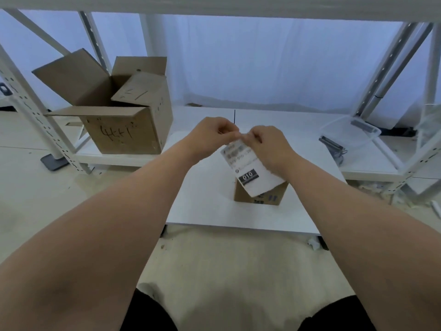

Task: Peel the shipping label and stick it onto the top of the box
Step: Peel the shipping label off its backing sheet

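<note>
The left hand (214, 136) and right hand (268, 145) hold narrow pinch grips on the upper corner of the shipping label (250, 172), which hangs long axis downward over the small cardboard box (265, 199), nearer the right hand

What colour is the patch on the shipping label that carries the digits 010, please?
Black with white digits, near the lower end of the white shipping label; the head view, the only one, shows it.

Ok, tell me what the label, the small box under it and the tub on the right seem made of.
Shipping label: a thin sheet of matte paper, white with black print. Small box: brown matte cardboard, judging by colour and folded edges. Tub: clear plastic, probably; the shelf shows through it.
</note>
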Available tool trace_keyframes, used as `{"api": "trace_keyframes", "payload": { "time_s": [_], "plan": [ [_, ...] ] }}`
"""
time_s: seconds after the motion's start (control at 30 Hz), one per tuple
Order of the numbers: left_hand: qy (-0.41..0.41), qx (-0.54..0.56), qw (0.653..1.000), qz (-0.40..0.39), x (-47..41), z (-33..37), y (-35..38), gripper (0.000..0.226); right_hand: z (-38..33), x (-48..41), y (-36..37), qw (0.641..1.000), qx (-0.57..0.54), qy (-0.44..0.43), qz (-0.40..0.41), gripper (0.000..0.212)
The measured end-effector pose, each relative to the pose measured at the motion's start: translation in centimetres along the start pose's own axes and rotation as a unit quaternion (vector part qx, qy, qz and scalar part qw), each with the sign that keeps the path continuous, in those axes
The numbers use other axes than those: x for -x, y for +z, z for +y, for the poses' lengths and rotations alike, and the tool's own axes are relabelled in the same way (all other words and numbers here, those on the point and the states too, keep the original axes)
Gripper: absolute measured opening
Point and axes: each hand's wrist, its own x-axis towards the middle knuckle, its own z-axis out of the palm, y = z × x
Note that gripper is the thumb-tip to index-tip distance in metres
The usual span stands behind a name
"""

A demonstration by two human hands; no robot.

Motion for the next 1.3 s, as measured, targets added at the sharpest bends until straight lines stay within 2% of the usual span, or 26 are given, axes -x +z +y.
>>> {"api": "trace_keyframes", "payload": {
  "time_s": [0.17, 0.3, 0.43, 0.5, 0.63, 0.77, 0.87, 0.97, 1.13, 1.3],
  "plan": [
    [0.002, -0.033, 0.998, -0.057, -0.9, 0.2, 0.1, 0.024, 0.2, -0.7, -0.6, 0.999, -0.018, -0.006, -0.049, 0.037],
    [-0.015, -0.088, 0.991, -0.098, -1.0, -0.4, -0.5, 0.019, 0.7, -0.7, -0.9, 0.997, -0.045, 0.007, -0.069, 0.027],
    [-0.041, -0.104, 0.988, -0.109, -1.0, -1.3, -1.0, 0.007, 0.9, -1.0, -0.4, 0.998, -0.026, 0.017, -0.063, 0.026],
    [-0.052, -0.101, 0.989, -0.098, -1.1, -1.6, -1.2, 0.011, 0.9, -1.1, 0.0, 0.998, -0.028, 0.020, -0.053, 0.024],
    [-0.074, -0.109, 0.988, -0.077, -1.0, -2.0, -1.3, 0.021, 1.0, -1.4, 0.5, 0.999, 0.000, 0.031, 0.022, 0.014],
    [-0.085, -0.003, 0.996, -0.023, -1.0, -2.1, -1.5, 0.020, 1.0, -1.0, 0.1, 0.987, 0.134, -0.050, 0.070, 0.039],
    [-0.081, 0.099, 0.991, -0.028, -0.9, -1.7, -1.6, 0.015, 0.7, -0.8, 0.1, 0.981, 0.160, -0.084, 0.066, 0.031],
    [-0.067, 0.146, 0.986, -0.046, -0.8, -1.4, -1.4, 0.013, 0.2, -0.5, 0.4, 0.995, 0.051, -0.069, 0.044, 0.023],
    [-0.043, 0.101, 0.994, -0.022, -0.8, -1.2, -0.9, 0.010, -0.4, -0.2, 0.2, 0.993, -0.114, -0.017, 0.019, 0.020],
    [-0.029, 0.090, 0.995, -0.007, -0.9, -1.1, -0.7, 0.011, -0.3, -0.3, 0.1, 0.983, -0.179, 0.002, 0.026, 0.010]
  ]
}}
